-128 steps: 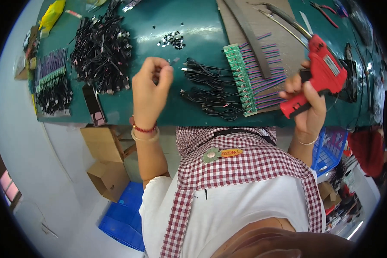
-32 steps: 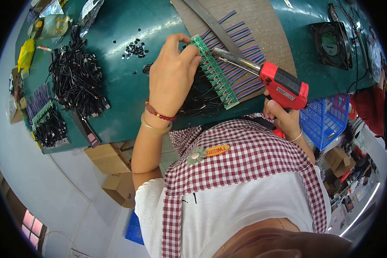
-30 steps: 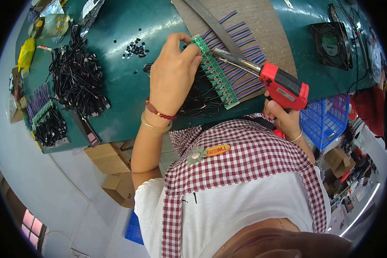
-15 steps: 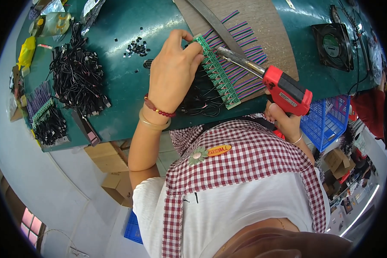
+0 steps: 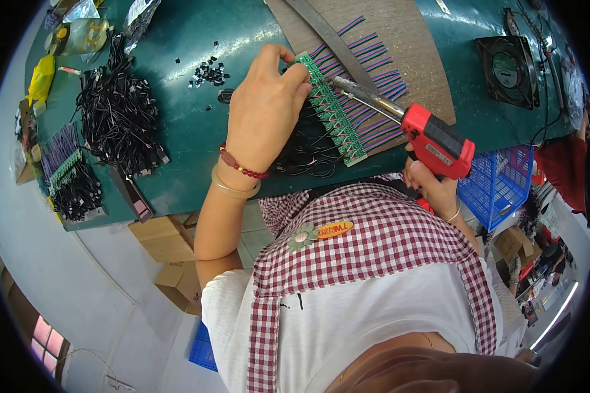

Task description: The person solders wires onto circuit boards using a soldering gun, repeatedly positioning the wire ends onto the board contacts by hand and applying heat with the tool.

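My right hand (image 5: 434, 185) is wrapped round the grip of a red and black soldering gun (image 5: 439, 141). The gun's metal nozzle reaches left, its tip over a long green circuit board strip (image 5: 334, 114). Purple, black and green wires (image 5: 373, 92) fan out from the strip's right side. My left hand (image 5: 267, 98) is pinched at the upper left edge of the strip, close to the tip. Whatever its fingertips grip is too small and hidden to name. Black cables (image 5: 306, 144) run out from the strip's left side, partly under my left hand.
A curved metal bar (image 5: 331, 39) lies across the wires on a brown board (image 5: 426, 59). Small black parts (image 5: 208, 72) lie scattered on the green table (image 5: 183, 131). A bundle of black cables (image 5: 118, 108) lies left; a black fan (image 5: 507, 71) and blue basket (image 5: 498, 187) are right.
The soldering gun's tip has dropped slightly along the strip toward me. My left hand has stayed almost in place.
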The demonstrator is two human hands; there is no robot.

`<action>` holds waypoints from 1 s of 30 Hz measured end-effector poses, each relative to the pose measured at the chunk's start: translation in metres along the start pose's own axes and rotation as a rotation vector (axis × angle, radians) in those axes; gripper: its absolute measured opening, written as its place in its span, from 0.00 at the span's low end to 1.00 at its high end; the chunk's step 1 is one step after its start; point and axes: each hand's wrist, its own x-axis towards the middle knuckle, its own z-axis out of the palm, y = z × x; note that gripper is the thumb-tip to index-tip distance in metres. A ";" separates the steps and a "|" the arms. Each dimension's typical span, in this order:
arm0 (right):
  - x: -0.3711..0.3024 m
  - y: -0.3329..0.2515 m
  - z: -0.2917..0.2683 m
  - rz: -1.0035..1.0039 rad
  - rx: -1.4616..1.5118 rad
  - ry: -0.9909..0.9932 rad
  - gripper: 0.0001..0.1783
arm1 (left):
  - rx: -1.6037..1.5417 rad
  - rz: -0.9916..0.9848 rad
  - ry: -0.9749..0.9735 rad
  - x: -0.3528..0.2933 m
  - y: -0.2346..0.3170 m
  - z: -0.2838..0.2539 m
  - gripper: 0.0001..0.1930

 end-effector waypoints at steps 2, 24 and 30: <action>-0.002 0.000 0.001 0.002 -0.010 0.002 0.16 | 0.004 0.005 -0.001 0.001 0.001 -0.001 0.04; -0.010 0.000 0.008 0.020 -0.049 0.051 0.14 | 0.202 0.061 -0.058 0.009 0.012 0.001 0.07; -0.009 0.006 0.003 0.017 -0.084 0.001 0.13 | 0.214 0.066 -0.068 0.011 0.013 0.000 0.05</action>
